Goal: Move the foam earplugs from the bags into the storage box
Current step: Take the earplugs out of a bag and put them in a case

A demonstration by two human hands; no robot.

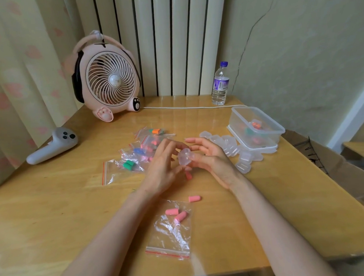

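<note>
Held between both hands at the middle of the desk [76,203]: one small clear case [185,156]. Left hand [162,169] curls its fingers over the case's top; right hand [210,157] pinches the case's side with its thumb, other fingers spread. Blur hides whether the case is open or closed, and what it holds. Pink earplug [188,175], half hidden beneath the hands. Loose pink earplug [194,198], nearer the front edge. Clear bag [172,237] by the front edge, two pink earplugs inside. Heap of bags [136,154] left of the hands; green, blue, orange and pink inside, counts unclear. Storage box [257,122] at the right edge, contents dim through its wall.
</note>
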